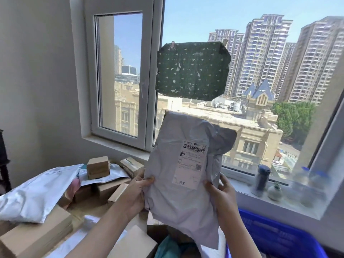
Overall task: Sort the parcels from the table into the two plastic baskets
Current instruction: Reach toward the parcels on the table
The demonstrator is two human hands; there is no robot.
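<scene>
Head view: grey parcel point(183, 170) (label point(190, 162) facing the camera) held upright before the window point(119, 75) — left hand point(136, 190) and right hand point(222, 194) pinching its side edges — above piled boxes point(98, 167), beside the blue basket point(279, 237).

Grey plastic mailer bag point(183, 170) showing a crinkled, faintly glossy film with a matt paper label point(191, 164); silver foil pouch point(35, 194) gleaming; cardboard boxes point(98, 167) appearing matt brown; blue plastic basket point(279, 237) looking ribbed.
</scene>
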